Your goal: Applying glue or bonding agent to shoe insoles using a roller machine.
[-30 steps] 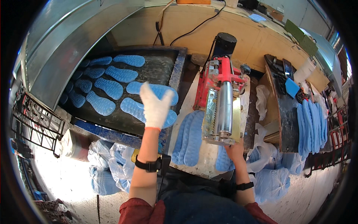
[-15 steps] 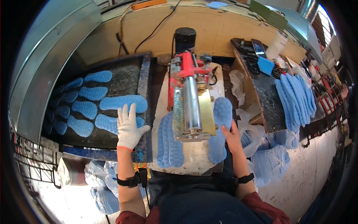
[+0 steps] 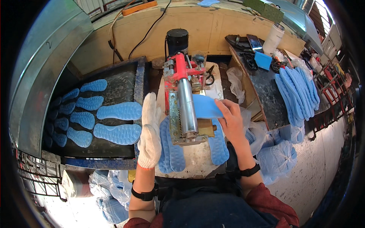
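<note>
My bare right hand point(image 3: 231, 118) pinches the near end of a smooth-faced blue insole point(image 3: 207, 106) between thumb and fingers. Its left end passes behind the metal roller point(image 3: 187, 108) of a red press-like machine point(image 3: 181, 72). My left hand point(image 3: 149, 133), in a white knit glove, is held edge-on with fingers stretched out and nothing in it. It stands between the belt and the machine, beside two bumpy blue insoles, a rear one point(image 3: 119, 111) and a nearer one point(image 3: 116, 134). Upright insoles point(image 3: 176, 152) lean at the machine's left, and another insole point(image 3: 218, 149) lies at its right.
Several more insoles point(image 3: 82, 120) lie on the dark belt point(image 3: 114, 152) at left. On the right side table point(image 3: 262, 98) are a stack of insoles point(image 3: 294, 93), a phone point(image 3: 254, 42), a white bottle point(image 3: 273, 39) and a blue box point(image 3: 262, 60). Bagged insoles point(image 3: 276, 159) sit below.
My right hand has lifted its insole and turned it sideways to the roller. My left hand has left the belt insole and moved right, turning edge-on.
</note>
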`<act>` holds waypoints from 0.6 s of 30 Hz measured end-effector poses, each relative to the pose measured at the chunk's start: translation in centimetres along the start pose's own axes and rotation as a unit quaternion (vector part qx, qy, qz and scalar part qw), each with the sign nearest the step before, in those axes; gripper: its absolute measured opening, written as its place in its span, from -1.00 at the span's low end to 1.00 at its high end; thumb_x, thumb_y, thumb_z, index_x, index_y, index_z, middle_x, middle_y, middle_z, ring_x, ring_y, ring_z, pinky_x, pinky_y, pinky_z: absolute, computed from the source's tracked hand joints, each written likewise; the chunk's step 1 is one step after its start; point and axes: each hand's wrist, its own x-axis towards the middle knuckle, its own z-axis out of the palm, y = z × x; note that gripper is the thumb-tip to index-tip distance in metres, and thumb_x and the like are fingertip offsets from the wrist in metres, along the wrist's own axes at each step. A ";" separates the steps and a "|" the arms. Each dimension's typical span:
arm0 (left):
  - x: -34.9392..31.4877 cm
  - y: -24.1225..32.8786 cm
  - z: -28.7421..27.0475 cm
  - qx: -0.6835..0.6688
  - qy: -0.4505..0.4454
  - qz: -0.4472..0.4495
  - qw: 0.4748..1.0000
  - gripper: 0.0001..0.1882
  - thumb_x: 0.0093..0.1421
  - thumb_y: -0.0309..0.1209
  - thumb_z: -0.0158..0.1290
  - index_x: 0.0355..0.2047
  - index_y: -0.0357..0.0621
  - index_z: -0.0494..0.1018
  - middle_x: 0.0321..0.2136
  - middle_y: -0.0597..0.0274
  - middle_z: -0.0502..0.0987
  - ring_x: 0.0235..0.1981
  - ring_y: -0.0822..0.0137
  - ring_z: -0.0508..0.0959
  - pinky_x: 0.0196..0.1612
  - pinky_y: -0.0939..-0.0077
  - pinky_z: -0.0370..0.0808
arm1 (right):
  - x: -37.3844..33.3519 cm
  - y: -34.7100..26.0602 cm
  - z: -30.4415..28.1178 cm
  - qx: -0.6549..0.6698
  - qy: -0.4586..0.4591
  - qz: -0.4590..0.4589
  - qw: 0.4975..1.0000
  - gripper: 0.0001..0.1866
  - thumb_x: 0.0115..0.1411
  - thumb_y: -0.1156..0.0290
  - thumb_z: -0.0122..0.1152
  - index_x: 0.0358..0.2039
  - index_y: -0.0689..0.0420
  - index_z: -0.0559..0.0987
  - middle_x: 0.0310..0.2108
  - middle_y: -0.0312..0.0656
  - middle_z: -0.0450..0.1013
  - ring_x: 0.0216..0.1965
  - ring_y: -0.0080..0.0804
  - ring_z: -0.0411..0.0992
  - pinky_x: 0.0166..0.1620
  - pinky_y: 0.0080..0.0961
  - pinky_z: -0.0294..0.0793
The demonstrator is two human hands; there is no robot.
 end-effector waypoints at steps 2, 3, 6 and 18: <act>1.0 0.0 0.4 -0.032 -0.001 0.016 0.999 0.00 0.31 0.35 -0.44 0.43 -0.25 -0.20 0.44 -0.08 -0.16 0.47 0.04 -0.16 0.45 0.11 -0.19 | -0.6 0.4 0.0 -0.005 0.002 0.014 1.000 -0.30 -0.04 0.73 0.27 0.17 -0.04 0.47 -0.03 -0.12 0.42 -0.04 -0.06 0.37 -0.02 -0.22 0.43; 1.5 -0.1 0.5 -0.036 -0.008 0.022 0.999 0.00 0.31 0.35 -0.45 0.43 -0.26 -0.20 0.44 -0.08 -0.16 0.47 0.04 -0.16 0.45 0.11 -0.19 | -1.0 0.7 0.0 -0.019 0.002 0.020 1.000 -0.29 -0.04 0.72 0.28 0.17 -0.01 0.46 -0.03 -0.11 0.42 -0.03 -0.06 0.38 -0.01 -0.24 0.42; 2.4 -1.6 1.3 -0.015 -0.002 0.048 0.999 0.01 0.31 0.36 -0.47 0.43 -0.28 -0.20 0.44 -0.09 -0.16 0.47 0.03 -0.16 0.46 0.12 -0.21 | -2.4 1.9 0.4 -0.032 0.005 0.053 0.998 -0.32 -0.02 0.69 0.30 0.17 0.04 0.44 -0.03 -0.09 0.43 -0.03 -0.10 0.40 0.00 -0.29 0.42; 1.4 -6.9 -3.3 0.181 -0.050 -0.036 0.981 -0.22 0.43 0.17 -0.56 0.43 -0.15 -0.09 0.16 0.02 0.26 0.26 0.10 0.26 0.37 0.22 0.11 | -10.6 3.3 8.1 0.142 -0.222 0.272 0.926 -0.55 0.17 0.54 0.17 0.10 0.15 0.43 -0.15 -0.05 0.53 -0.15 -0.08 0.51 -0.10 -0.28 0.49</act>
